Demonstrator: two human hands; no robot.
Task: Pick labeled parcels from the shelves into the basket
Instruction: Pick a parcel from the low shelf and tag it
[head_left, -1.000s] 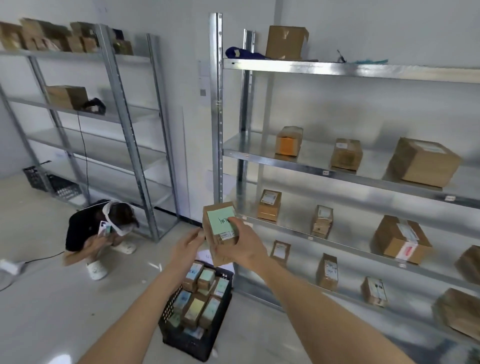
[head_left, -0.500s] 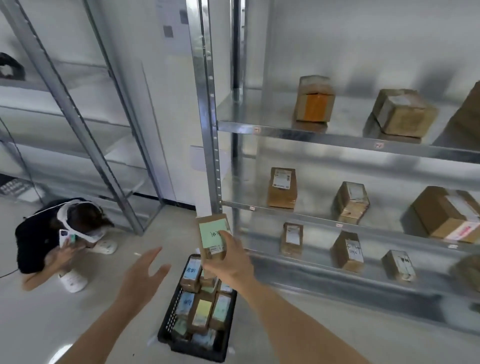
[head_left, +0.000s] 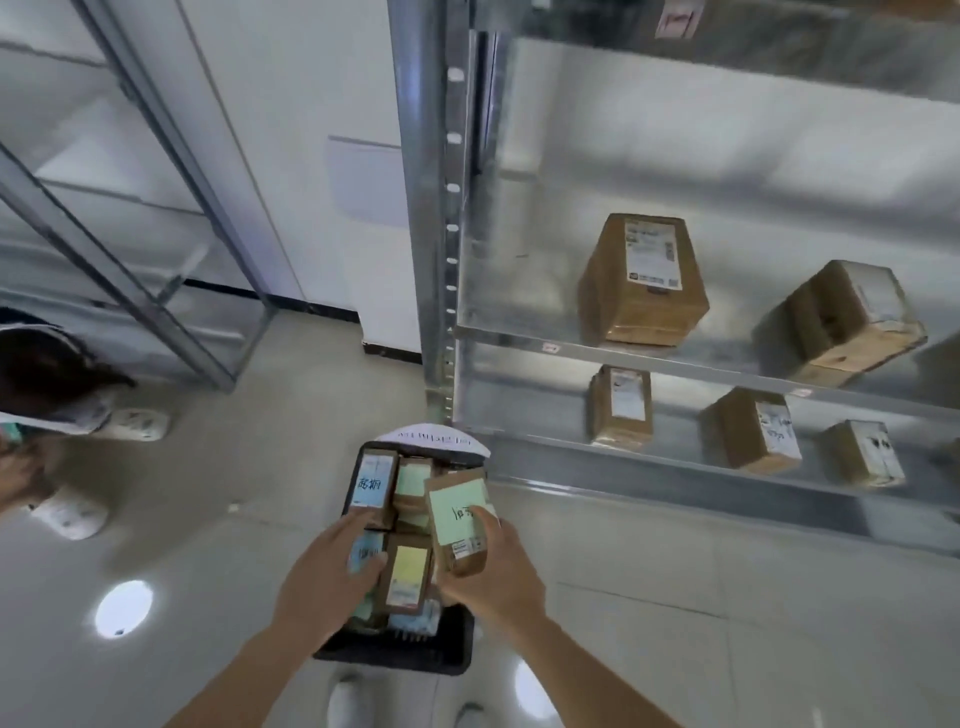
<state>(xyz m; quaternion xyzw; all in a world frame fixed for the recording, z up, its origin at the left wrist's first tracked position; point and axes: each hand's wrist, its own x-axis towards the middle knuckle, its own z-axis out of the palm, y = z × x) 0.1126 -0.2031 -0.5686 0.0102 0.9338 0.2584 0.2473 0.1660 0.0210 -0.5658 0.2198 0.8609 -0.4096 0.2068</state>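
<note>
A black basket (head_left: 400, 652) stands on the floor at my feet, filled with several small brown parcels bearing coloured labels. My right hand (head_left: 493, 571) grips a brown parcel with a green label (head_left: 457, 512) and holds it just above the basket's right side. My left hand (head_left: 324, 577) reaches into the basket with straight fingers that touch the parcels there, beside a yellow-labelled parcel (head_left: 408, 574). More brown parcels (head_left: 641, 280) sit on the metal shelves (head_left: 623, 348) to the right.
A steel upright (head_left: 439, 208) of the shelf unit rises just behind the basket. A second shelf rack (head_left: 135, 260) stands at the left. A crouching person (head_left: 47, 384) is at the left edge. A white paper (head_left: 431, 439) lies behind the basket.
My view has tilted down towards the basket. My right hand has lowered the green-labelled parcel to the basket. My left hand has dropped from the air onto the parcels inside.
</note>
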